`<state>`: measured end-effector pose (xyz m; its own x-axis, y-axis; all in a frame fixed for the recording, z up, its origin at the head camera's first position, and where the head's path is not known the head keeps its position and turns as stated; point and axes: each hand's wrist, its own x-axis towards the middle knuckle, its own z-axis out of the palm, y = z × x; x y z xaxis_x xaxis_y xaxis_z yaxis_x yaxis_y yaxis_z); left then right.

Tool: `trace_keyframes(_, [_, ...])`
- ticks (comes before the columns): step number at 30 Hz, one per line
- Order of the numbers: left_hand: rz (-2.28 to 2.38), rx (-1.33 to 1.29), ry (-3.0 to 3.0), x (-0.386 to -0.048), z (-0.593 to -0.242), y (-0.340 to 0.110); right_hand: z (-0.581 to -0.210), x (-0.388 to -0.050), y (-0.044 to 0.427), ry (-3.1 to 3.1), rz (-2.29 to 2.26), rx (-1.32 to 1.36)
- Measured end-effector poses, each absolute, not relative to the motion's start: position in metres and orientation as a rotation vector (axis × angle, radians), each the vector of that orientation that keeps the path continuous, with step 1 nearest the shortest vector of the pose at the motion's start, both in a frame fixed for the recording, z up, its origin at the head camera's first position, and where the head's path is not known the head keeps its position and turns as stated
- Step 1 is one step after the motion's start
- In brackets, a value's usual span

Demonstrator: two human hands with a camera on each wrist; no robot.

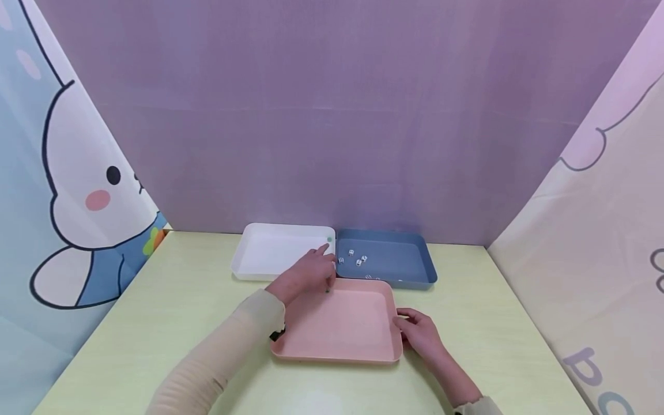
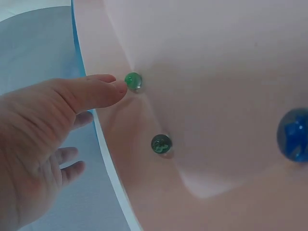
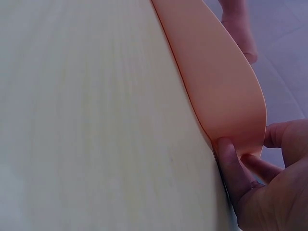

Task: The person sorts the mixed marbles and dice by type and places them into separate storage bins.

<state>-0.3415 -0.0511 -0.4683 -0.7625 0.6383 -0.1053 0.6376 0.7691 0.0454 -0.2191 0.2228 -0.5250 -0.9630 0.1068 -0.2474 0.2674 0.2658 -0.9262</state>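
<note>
My left hand (image 1: pixel 314 270) reaches over the far edge of the pink tray (image 1: pixel 342 328), close to where three trays meet. In the left wrist view, its fingertip touches a bright green marble (image 2: pixel 133 81) by the tray wall. Near that lie a dark green marble (image 2: pixel 161 144) and, further right, a blue marble (image 2: pixel 294 135). A small green thing (image 1: pixel 329 238) shows inside the white tray (image 1: pixel 244 248), ahead of the left fingers. My right hand (image 1: pixel 421 333) grips the pink tray's right wall, thumb and fingers on either side of it.
Several white dice (image 1: pixel 359 262) lie in the blue tray (image 1: pixel 399 259), right of the white tray. All the trays are on a pale yellow table (image 1: pixel 467 294). A purple cloth (image 1: pixel 332 115) hangs behind, with printed cloths at both sides.
</note>
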Motion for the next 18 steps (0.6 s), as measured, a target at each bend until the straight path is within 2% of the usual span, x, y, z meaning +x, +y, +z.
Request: trace_keyframes(18, [-0.22, 1.186, 2.89, -0.342, -0.482, -0.05, -0.527, -0.219, 0.222, 2.38, -1.794, 0.357])
